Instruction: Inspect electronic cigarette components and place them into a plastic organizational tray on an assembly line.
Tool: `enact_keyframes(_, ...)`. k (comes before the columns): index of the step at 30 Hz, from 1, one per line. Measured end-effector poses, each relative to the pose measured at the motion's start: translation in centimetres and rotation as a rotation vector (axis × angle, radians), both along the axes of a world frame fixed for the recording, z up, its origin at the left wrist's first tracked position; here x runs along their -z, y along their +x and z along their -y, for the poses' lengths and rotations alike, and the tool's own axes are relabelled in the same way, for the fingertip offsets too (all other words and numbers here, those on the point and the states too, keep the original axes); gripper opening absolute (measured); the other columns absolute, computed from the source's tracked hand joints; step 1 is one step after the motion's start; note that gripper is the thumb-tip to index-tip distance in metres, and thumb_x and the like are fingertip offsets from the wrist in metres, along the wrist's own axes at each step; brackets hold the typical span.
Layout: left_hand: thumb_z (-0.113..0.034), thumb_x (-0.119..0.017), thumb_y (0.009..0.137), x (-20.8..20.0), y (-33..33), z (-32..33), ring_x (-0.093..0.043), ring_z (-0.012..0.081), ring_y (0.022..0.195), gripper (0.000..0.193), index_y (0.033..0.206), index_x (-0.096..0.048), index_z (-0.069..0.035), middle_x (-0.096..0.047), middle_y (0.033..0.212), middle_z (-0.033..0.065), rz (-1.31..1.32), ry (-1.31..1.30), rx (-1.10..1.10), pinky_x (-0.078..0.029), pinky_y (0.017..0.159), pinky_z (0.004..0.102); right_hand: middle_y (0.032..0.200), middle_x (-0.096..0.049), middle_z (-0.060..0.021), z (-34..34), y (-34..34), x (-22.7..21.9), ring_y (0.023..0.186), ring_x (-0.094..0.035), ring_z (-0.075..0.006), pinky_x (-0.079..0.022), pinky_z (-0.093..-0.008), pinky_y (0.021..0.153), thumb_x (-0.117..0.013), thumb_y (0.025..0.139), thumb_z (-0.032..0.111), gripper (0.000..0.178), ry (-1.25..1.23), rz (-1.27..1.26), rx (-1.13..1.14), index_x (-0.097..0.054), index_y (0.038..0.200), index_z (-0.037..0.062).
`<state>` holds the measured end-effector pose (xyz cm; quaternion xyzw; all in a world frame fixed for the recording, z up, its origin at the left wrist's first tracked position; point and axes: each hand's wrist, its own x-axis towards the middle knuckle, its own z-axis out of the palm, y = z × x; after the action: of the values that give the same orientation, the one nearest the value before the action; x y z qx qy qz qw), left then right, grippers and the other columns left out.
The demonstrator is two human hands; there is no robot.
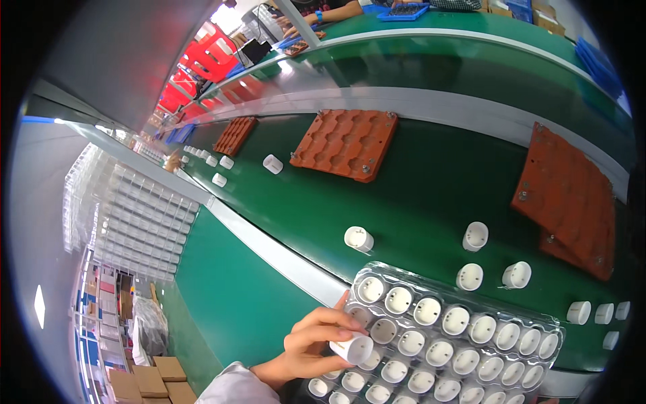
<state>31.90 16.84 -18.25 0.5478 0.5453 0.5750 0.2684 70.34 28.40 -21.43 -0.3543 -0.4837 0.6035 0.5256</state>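
My left hand (316, 345) comes in from the lower left, its fingers closed around a white cup-shaped plastic part (354, 350). The part is tilted, with its round end turned to the right. It is held over the left side of a clear plastic tray (457, 296). Rows of similar white parts (427, 312) stand in the tray's pockets, small dark marks or holes visible in them. Past the tray's far edge, loose white parts (359, 238) lie on the green belt (417, 202). My right hand is out of view.
Orange molded plates (346, 143) with round hollows lie along the belt's far side, two more overlapping at the right (565, 195). Stacked clear trays (145, 215) stand at the left. A metal rail (269, 249) borders the belt. Across the line, another person's arm (336, 12) shows.
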Motion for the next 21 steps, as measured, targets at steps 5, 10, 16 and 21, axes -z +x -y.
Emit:
enact_keyframes(5,0.001,-0.071,0.069,-0.3,0.8,-0.4,-0.060,0.0289,0.095,0.038,0.104,-0.056,0.001,-0.052,0.107,0.0184,0.004,0.032,-0.060,-0.018,0.105,0.0554,0.085,-0.052,-0.0190,0.0,0.5,-0.1,0.074,-0.054,-0.0298,-0.046,-0.0429,0.065,-0.064,0.077,0.036,0.049,0.025,0.061,-0.066,-0.046,0.114,0.0083)
enact_keyframes(10,-0.002,-0.070,0.071,-1.3,1.2,-0.9,-0.058,0.0269,0.096,0.034,0.103,-0.060,0.001,-0.056,0.105,0.0179,-0.299,-0.011,0.032,-0.017,0.105,0.0559,0.102,-0.051,-0.0233,-0.8,0.8,0.2,0.082,-0.052,-0.0316,-0.045,-0.0456,0.066,-0.054,0.082,0.029,0.049,0.197,-0.033,-0.256,-0.043,0.117,-0.0035)
enact_keyframes(16,-0.009,-0.069,0.073,-0.8,1.5,-1.8,-0.057,0.0223,0.097,0.035,0.107,-0.060,-0.009,-0.056,0.110,0.0071,-0.484,-0.069,0.106,-0.012,0.107,0.0543,0.104,-0.052,-0.0213,-0.1,0.9,0.6,0.083,-0.054,-0.0277,-0.046,-0.0367,0.070,-0.059,0.081,0.031,0.051,-0.008,0.002,-0.062,-0.045,0.117,-0.0020)
enact_keyframes(21,-0.007,-0.069,0.072,-1.4,1.9,-2.1,-0.057,0.0226,0.095,0.034,0.105,-0.060,-0.008,-0.056,0.108,0.0080,-0.485,-0.052,0.093,-0.013,0.106,0.0556,0.107,-0.053,-0.0208,0.0,1.3,0.4,0.086,-0.056,-0.0279,-0.047,-0.0370,0.071,-0.061,0.080,0.029,0.049,-0.025,-0.052,-0.058,-0.046,0.115,-0.0022)
